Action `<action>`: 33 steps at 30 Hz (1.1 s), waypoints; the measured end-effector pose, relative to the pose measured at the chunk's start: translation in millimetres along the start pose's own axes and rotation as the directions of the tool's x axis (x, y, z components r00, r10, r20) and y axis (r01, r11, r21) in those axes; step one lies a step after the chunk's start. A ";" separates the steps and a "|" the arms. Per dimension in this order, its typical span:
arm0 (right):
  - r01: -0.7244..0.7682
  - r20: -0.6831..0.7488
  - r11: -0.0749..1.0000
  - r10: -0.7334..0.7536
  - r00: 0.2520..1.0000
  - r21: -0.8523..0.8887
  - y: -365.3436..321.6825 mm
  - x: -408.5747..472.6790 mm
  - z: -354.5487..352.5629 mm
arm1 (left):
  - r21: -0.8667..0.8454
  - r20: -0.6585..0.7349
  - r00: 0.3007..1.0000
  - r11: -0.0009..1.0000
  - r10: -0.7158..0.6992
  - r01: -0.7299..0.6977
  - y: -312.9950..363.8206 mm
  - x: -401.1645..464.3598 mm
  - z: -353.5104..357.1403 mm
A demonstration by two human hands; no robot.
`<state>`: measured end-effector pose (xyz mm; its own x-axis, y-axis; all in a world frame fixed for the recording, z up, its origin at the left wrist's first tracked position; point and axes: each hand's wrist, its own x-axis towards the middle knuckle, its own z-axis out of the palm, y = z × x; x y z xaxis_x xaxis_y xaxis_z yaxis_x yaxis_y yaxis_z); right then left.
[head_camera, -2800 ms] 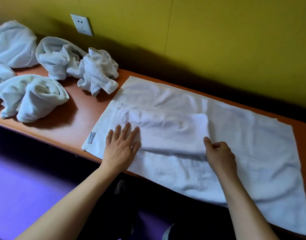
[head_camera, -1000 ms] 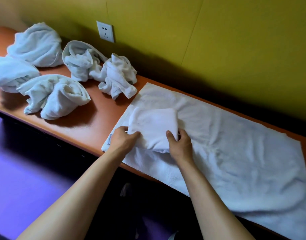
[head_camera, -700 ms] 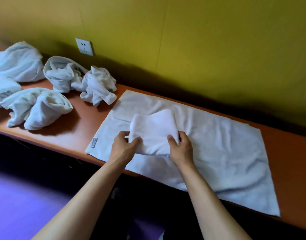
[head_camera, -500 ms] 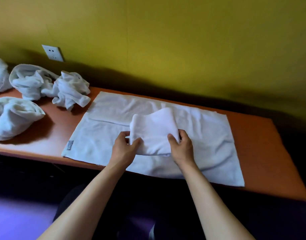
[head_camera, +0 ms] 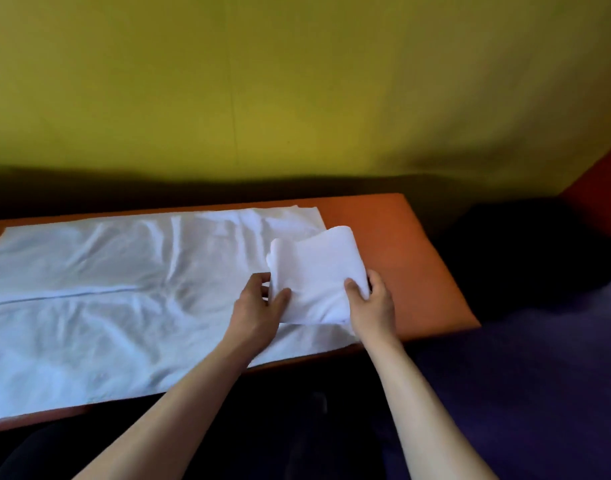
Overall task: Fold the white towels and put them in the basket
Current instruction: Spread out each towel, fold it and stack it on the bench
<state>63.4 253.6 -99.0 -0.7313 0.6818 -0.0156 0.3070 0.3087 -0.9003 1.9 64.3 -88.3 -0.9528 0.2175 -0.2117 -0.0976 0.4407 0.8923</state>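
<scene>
A small folded white towel [head_camera: 314,268] is lifted off the table, held by both hands. My left hand [head_camera: 259,306] pinches its left near edge and my right hand [head_camera: 369,306] grips its right near corner. The towel hangs above the right end of a large white towel [head_camera: 117,299] that lies spread flat on the orange table [head_camera: 414,271]. No basket is in view.
The table's right end stops at about two thirds across the view, with dark purple floor [head_camera: 539,375] beyond and below it. A yellow-green wall [head_camera: 297,98] runs behind the table. An orange surface [head_camera: 601,199] shows at the far right edge.
Both hands carried the folded towel to the right, toward the table's right end. My view turned right too, so the crumpled towels and wall socket at the left went out of sight.
</scene>
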 end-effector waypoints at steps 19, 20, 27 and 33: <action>0.048 -0.106 0.945 -0.087 0.991 -0.322 96.0 254.1 -68.9 | 0.496 0.214 0.937 0.796 0.275 -0.347 45.7 169.9 209.7; 0.036 -0.132 0.892 -0.106 0.986 -0.451 101.7 255.8 -65.5 | 0.608 0.258 0.917 0.687 0.303 -0.398 39.5 172.2 212.8; 0.277 -0.017 0.649 -0.408 0.913 -0.709 142.1 208.9 -47.1 | 0.703 0.327 0.869 0.519 0.372 -0.487 19.4 175.1 217.8; 0.303 0.117 0.603 -0.328 0.938 -0.738 142.9 228.0 -46.4 | 0.752 0.324 0.882 0.473 0.341 -0.459 27.4 180.6 221.8</action>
<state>-31.3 483.9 -211.0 -0.8573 0.4608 0.2296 0.4132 0.8819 -0.2270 -109.2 308.8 -190.5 -0.7808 0.6247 -0.0114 0.6075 0.7633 0.2198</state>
